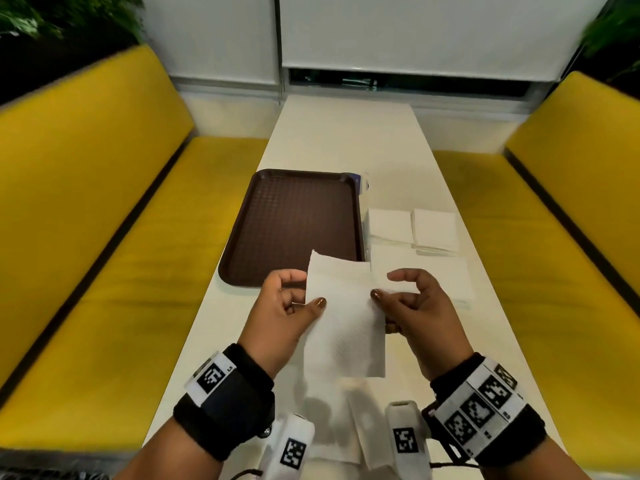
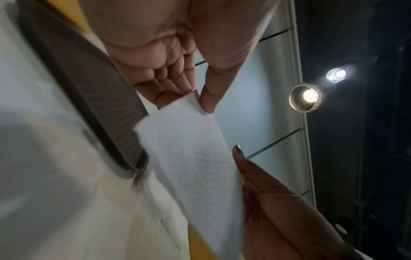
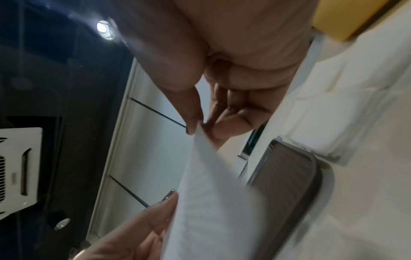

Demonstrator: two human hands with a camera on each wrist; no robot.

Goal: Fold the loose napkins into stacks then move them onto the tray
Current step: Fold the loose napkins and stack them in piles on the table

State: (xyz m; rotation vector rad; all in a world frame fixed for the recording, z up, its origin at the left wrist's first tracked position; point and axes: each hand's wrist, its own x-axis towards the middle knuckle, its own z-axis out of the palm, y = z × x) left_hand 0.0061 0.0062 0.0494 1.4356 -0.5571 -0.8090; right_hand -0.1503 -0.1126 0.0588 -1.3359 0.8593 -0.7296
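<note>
Left hand (image 1: 282, 306) and right hand (image 1: 412, 303) each pinch an edge of a napkin (image 1: 344, 317), held above the tabletop (image 1: 346, 133) beside the tray (image 1: 294, 223), probably mid-fold, to line up edges.

The napkin (image 1: 346, 313) is soft, dimpled matt paper; the tray (image 1: 294, 226) is dark plastic with a fine grid texture.
</note>
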